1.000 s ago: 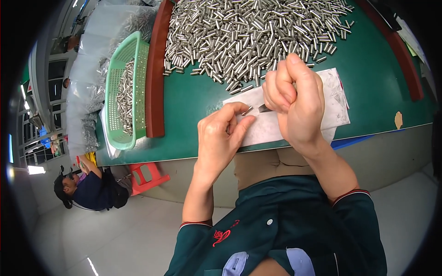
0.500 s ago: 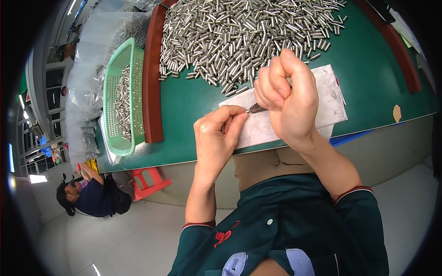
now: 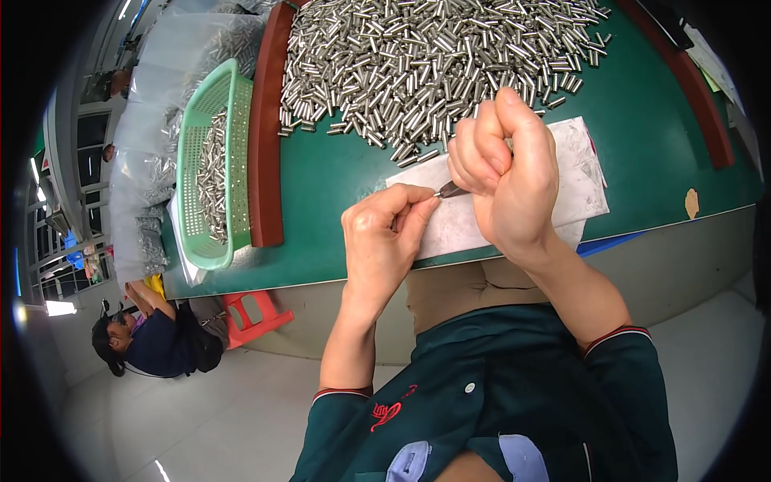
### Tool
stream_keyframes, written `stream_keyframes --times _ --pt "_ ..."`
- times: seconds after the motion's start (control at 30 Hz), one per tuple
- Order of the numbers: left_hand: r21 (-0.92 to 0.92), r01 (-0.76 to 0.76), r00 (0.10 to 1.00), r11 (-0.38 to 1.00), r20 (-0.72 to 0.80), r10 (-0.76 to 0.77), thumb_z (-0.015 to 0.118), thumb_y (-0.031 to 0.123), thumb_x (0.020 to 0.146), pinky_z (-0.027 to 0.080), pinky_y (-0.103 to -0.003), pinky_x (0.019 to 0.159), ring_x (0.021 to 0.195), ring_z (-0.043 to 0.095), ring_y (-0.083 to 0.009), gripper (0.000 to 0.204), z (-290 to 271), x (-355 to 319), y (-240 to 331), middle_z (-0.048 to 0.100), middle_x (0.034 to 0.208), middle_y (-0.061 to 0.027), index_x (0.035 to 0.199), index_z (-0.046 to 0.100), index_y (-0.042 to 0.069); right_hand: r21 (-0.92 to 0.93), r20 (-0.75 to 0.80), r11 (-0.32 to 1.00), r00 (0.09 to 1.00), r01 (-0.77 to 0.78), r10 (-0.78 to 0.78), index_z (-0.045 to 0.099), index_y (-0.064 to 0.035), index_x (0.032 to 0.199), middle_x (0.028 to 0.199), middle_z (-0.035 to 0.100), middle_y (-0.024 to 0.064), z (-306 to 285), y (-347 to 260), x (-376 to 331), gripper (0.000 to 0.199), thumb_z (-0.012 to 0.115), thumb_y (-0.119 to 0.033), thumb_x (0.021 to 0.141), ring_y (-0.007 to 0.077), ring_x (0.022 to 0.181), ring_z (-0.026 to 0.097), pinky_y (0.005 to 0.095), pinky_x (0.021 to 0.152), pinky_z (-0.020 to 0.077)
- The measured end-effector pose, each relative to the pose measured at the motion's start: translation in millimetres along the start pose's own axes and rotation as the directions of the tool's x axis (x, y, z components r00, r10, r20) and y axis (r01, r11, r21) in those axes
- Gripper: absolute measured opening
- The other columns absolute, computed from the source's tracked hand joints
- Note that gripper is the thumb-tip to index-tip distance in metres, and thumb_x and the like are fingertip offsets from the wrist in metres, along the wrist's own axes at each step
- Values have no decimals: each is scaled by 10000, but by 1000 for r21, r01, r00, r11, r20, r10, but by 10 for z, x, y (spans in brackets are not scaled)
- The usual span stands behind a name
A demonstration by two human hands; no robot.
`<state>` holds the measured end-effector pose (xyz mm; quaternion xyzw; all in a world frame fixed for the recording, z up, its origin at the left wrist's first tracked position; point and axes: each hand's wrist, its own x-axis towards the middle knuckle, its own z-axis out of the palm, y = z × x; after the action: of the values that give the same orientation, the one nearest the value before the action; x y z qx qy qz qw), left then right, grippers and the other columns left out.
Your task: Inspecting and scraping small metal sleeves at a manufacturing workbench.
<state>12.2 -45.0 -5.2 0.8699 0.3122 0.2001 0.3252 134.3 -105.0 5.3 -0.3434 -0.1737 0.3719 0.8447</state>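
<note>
Over a white cloth (image 3: 585, 177) my two hands meet. My left hand (image 3: 384, 233) pinches a small shiny metal piece (image 3: 438, 194) between thumb and forefinger; only its end shows. In a fist, my right hand (image 3: 510, 173) grips a dark tool with a tapered tip (image 3: 451, 190), its handle hidden inside the fingers. That tip points left and meets the metal piece at the left fingertips. Just beyond my hands spreads a large heap of short metal cylinders (image 3: 418, 72), a few lying loose near the cloth.
A green basket (image 3: 191, 153) of metal cylinders stands left of a red-brown rail (image 3: 265, 161). Another such rail (image 3: 697, 96) bounds the green table (image 3: 321, 185) on the right. Filled plastic bags (image 3: 148, 120) line the far left. Beside a red stool (image 3: 257, 317) is another person (image 3: 165, 345).
Both hands keep the same grip at the same spot on the cloth. The view has shifted slightly, and the person at the left has moved a little.
</note>
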Motion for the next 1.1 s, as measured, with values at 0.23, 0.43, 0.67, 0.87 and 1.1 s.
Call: stream_keyframes --times 0.23,0.43,0.67,0.87,1.1 --pt "-30 -32 999 999 -12 32 654 25 678 352 -265 422 425 433 -150 62 9 4 7 506 516 -82 700 603 -1 -86 73 994 995 74 -68 269 -109 518 435 237 -18 65 16 -47 408 267 -217 912 71 405 195 231 389 179" --pt "-20 -34 999 999 -6 34 640 22 683 377 -273 443 436 458 -170 55 -12 -14 22 523 533 -98 707 600 -6 -200 111 964 981 177 -157 253 -88 537 479 225 -24 121 67 -118 381 282 -159 910 60 422 222 224 405 199" --pt "-96 5 1000 995 -24 -7 611 53 736 386 -246 480 484 472 -123 69 -67 -43 94 533 552 -51 734 588 -12 -190 107 974 989 123 -104 331 -48 539 478 313 -31 134 45 -69 381 364 -167 899 36 438 257 229 384 224" --pt "-919 380 918 106 361 -162 481 163 878 266 -182 463 525 283 -43 149 -258 -64 -30 384 651 17 889 471 14 -137 100 985 991 102 -89 262 -92 517 450 251 -24 96 53 -79 417 298 -200 919 58 406 209 229 379 170" --pt "-904 424 877 -55 425 -222 475 139 877 279 -169 464 520 313 -38 189 -220 -41 -185 485 711 -47 1000 499 -3 -81 42 997 999 16 -12 257 -114 513 419 243 -10 19 50 -32 432 251 -245 925 71 384 155 234 371 155"
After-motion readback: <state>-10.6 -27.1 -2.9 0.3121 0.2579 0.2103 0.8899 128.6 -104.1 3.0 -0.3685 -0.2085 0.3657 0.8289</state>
